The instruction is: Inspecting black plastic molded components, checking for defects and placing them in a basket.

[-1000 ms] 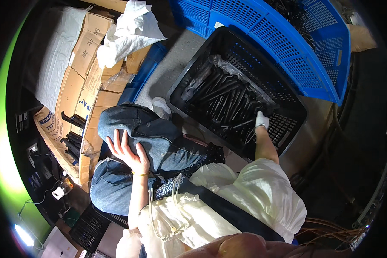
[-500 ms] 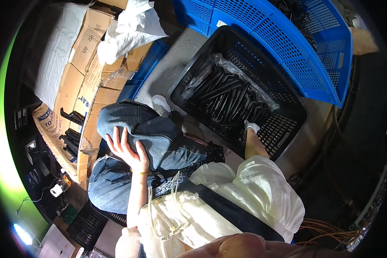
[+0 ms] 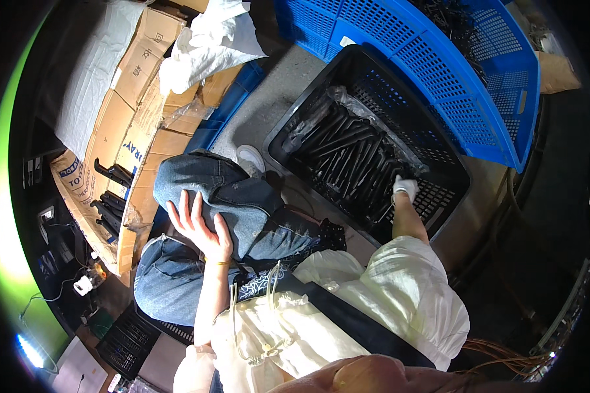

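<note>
My left hand [image 3: 203,229] lies bare on the knee of my blue jeans [image 3: 223,190], its fingers spread and nothing in them. At the right, my right hand [image 3: 406,188] wears a white glove and reaches into a black plastic crate [image 3: 449,213]. Its fingers look curled at the right end of a pile of long black hooked parts [image 3: 347,154]. What they grip is hidden among the dark parts. Clear crumpled plastic film [image 3: 377,121] lies along the far side of the pile.
A large blue perforated crate [image 3: 406,49] with dark parts stands behind the black one. At my left an opened cardboard box [image 3: 141,141] holds several black parts [image 3: 111,206], with white cloth [image 3: 210,49] over its far end. My shoe [image 3: 250,158] rests on the floor between them.
My right hand has moved right and a little away from me along the pile's edge. My left hand stays on the knee. The whole view has shifted slightly.
</note>
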Demonstrator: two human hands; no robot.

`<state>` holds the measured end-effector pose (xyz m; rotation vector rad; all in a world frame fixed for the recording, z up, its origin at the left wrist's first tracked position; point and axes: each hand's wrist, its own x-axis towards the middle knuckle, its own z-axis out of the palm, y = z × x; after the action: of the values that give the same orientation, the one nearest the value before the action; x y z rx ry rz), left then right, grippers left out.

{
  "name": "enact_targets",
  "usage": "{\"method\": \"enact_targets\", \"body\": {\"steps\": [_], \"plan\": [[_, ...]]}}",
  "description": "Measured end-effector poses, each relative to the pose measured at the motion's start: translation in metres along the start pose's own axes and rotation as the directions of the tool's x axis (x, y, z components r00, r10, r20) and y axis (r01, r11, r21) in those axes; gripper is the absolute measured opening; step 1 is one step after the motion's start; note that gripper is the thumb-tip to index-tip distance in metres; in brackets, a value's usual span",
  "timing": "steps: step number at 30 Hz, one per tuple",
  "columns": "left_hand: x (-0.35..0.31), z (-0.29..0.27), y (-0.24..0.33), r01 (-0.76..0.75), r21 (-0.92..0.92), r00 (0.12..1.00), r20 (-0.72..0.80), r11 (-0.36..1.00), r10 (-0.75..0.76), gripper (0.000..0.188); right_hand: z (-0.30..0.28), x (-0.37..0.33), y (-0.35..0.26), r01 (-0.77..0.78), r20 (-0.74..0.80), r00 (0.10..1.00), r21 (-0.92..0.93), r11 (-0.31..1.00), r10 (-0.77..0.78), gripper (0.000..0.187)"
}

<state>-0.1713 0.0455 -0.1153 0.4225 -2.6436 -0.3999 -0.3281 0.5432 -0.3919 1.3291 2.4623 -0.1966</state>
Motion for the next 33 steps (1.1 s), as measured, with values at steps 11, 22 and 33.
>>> {"method": "enact_targets", "body": {"steps": [11, 22, 33], "plan": [[0.000, 0.001, 0.003, -0.014, 0.024, 1.000, -0.008, 1.000, 0.014, 0.048, 0.040, -0.129, -0.198, -0.176, 0.212, 0.973, 0.438, 0.881, 0.089, 0.088], [-0.003, 0.001, -0.001, 0.036, 0.006, 0.999, -0.003, 0.999, -0.036, 0.049, 0.063, -0.112, -0.176, -0.193, 0.275, 0.961, 0.562, 0.804, 0.038, 0.074], [-0.003, 0.000, 0.000, -0.001, -0.008, 1.000, -0.029, 1.000, 0.001, 0.047, -0.025, -0.087, -0.091, -0.484, 0.627, 0.459, 0.771, 0.415, -0.629, 0.017]]}}
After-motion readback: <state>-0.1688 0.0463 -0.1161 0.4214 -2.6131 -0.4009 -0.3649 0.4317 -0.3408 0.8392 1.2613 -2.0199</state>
